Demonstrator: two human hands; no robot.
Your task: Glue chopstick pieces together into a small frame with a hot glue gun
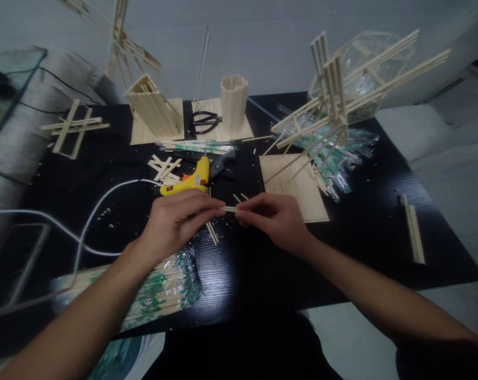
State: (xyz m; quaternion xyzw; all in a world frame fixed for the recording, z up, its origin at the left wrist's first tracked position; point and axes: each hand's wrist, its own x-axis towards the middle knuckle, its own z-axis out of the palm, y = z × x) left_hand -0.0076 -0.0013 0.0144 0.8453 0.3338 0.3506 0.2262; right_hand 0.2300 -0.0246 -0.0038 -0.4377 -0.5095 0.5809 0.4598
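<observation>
Between my two hands, a short piece of wooden stick is pinched at both ends over the middle of the table. My left hand closes thumb and fingers on its left end. On the right end, my right hand grips with its fingertips. Whether it is one stick or a few laid together, I cannot tell. Loose sticks lie just below my left fingers, partly hidden by them. Right behind the left hand rests a yellow glue gun with a white cord.
Black pliers lie beside the glue gun. Behind stand a stick-built box and round holder. A windmill-like stick model rises on the right from a wooden base. Packaged chopsticks lie front left.
</observation>
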